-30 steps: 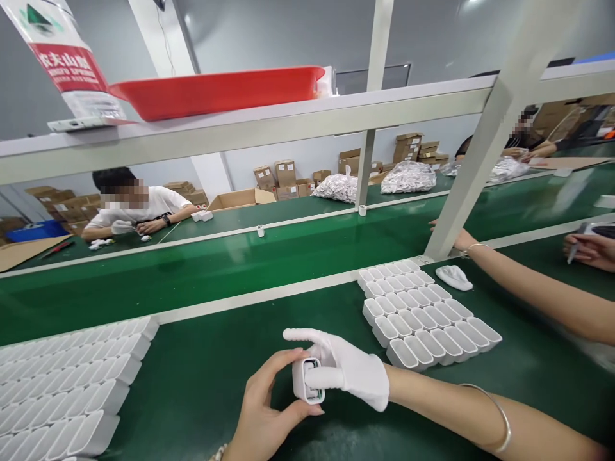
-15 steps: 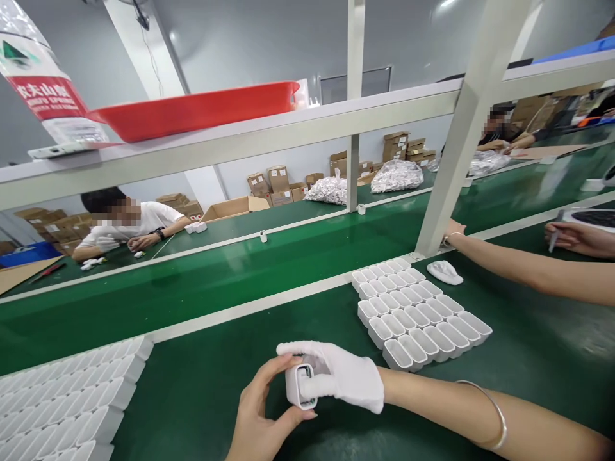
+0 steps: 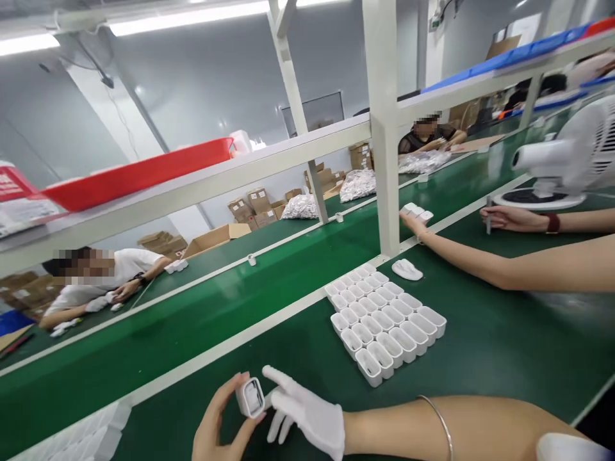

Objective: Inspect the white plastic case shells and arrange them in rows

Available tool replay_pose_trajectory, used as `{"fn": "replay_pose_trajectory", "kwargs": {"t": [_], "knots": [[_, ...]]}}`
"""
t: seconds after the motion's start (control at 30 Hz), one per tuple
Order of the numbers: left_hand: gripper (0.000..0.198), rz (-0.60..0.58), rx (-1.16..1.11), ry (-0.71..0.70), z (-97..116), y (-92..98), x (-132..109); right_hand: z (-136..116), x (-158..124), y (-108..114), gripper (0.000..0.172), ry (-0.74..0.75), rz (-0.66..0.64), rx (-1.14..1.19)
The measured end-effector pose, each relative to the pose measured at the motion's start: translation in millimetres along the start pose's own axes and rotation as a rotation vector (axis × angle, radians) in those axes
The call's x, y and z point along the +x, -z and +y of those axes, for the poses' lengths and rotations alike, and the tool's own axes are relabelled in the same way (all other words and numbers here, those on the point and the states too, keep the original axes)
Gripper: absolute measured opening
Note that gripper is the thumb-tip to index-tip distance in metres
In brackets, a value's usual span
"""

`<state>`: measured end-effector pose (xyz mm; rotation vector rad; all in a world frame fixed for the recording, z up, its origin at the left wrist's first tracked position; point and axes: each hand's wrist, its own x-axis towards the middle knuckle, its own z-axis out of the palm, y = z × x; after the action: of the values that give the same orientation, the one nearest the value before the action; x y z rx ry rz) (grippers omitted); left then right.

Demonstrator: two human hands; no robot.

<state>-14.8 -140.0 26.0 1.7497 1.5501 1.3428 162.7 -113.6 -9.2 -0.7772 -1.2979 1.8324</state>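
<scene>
— What is nearest the camera?
— The person's bare left hand (image 3: 216, 426) pinches a small white casing (image 3: 250, 397) by its sides, low over the green table (image 3: 480, 346). Its open end is turned up, probably so the inside shows. The gloved right hand (image 3: 303, 415) is released, fingers spread just beside it.
— And further off?
— A block of casings (image 3: 387, 320) stands packed in rows, likely for easy reach. Beyond it, a co-worker's hand (image 3: 412, 221) rests at the conveyor belt (image 3: 192, 314). A red tray (image 3: 139, 173) sits on the shelf above.
</scene>
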Motion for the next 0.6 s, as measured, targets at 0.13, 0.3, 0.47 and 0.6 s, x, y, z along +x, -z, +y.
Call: {"fn": "replay_pose_trajectory", "kwargs": {"t": [0.13,0.3,0.47,0.6], "knots": [[0.059,-0.032,-0.142,0.037,-6.8,6.1,22.7,18.0,-0.3,-4.8,0.061,-0.015,0.009,-0.060],[0.050,-0.002,-0.115,-0.052,-7.7,1.5,52.7,5.2,-13.4,-5.4,0.031,0.096,-0.103,-0.384],[0.049,-0.022,-0.125,-0.155,-3.5,-18.0,80.3,-64.1,-23.6,68.7,0.026,0.345,-0.082,-0.702],[0.050,-0.060,-0.130,-0.206,-1.7,-36.2,97.5,-141.5,-37.5,181.5,0.037,0.435,0.034,-0.758]]}}
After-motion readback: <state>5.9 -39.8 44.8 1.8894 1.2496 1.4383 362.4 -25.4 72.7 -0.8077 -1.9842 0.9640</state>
